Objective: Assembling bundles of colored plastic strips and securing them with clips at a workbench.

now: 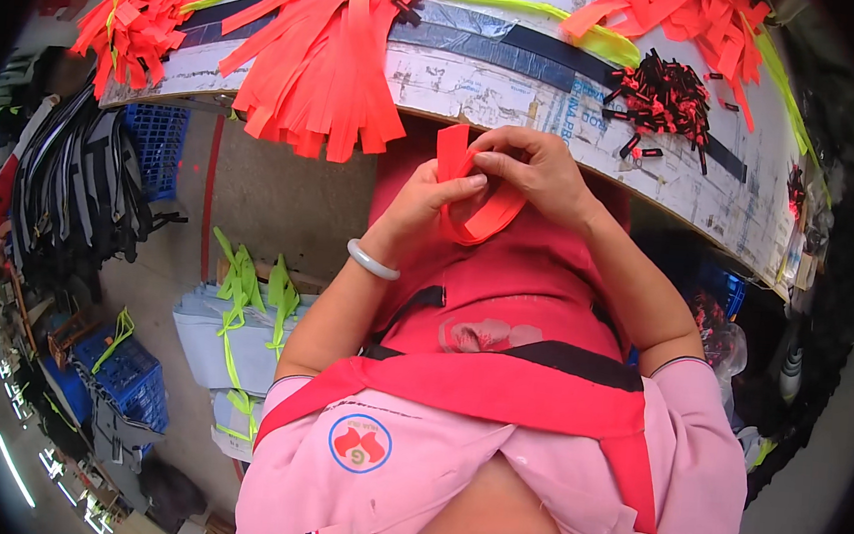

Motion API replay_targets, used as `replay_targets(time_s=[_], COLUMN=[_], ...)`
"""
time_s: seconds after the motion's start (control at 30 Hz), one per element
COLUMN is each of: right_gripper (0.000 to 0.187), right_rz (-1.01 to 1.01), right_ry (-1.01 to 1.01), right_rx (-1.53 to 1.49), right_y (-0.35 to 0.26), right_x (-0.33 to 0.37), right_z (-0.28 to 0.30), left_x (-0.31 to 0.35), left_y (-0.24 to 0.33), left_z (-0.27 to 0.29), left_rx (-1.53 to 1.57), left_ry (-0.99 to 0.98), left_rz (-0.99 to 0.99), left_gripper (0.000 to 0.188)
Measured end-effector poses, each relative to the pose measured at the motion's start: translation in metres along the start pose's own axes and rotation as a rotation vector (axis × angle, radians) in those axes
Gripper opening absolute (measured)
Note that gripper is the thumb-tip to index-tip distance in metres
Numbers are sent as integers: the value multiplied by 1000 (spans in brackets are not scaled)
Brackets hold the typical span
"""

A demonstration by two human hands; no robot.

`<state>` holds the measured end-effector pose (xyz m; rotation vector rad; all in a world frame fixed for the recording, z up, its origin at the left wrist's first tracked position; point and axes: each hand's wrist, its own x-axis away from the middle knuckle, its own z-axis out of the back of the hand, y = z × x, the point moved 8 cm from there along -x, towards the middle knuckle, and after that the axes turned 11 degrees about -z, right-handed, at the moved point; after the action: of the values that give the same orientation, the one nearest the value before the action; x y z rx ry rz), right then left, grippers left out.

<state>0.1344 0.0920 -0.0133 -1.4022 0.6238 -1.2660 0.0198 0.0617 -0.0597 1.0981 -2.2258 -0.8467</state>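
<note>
1 orange loop (492, 218) in L hand (422, 198) + R hand (546, 176) pinch, 3 strip piles (323, 63) on 1 tbl (471, 88)

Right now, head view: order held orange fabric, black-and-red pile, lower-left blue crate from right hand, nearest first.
1. Orange fabric: at the right hand.
2. Black-and-red pile: tabletop, right.
3. Blue crate: far lower left.

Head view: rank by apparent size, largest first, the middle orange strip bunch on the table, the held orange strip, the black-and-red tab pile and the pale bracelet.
1. Middle orange strip bunch
2. Held orange strip and black-and-red tab pile: too alike to rank
3. Pale bracelet
</note>
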Motion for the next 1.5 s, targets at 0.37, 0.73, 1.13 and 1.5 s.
replay_targets(time_s=[0.37,0.73,1.13,1.5], right_gripper=[19,22,15,19], right_rz=[108,82,94,106], right_ry=[93,98,1,83], right_rx=[-38,95,-142,-9], right_y=[-8,1,8,-8], right_x=[-7,-2,6,15], right_z=[5,-8,-12,-5], left_x=[0,4,9,11], left_y=[5,-4,-3,40], left_z=[-6,3,7,2], left_rx=[74,44,240,-528], left_ry=[-16,-32,-6,232], left_rz=[-13,51,18,-418], left_gripper=[37,32,30,13])
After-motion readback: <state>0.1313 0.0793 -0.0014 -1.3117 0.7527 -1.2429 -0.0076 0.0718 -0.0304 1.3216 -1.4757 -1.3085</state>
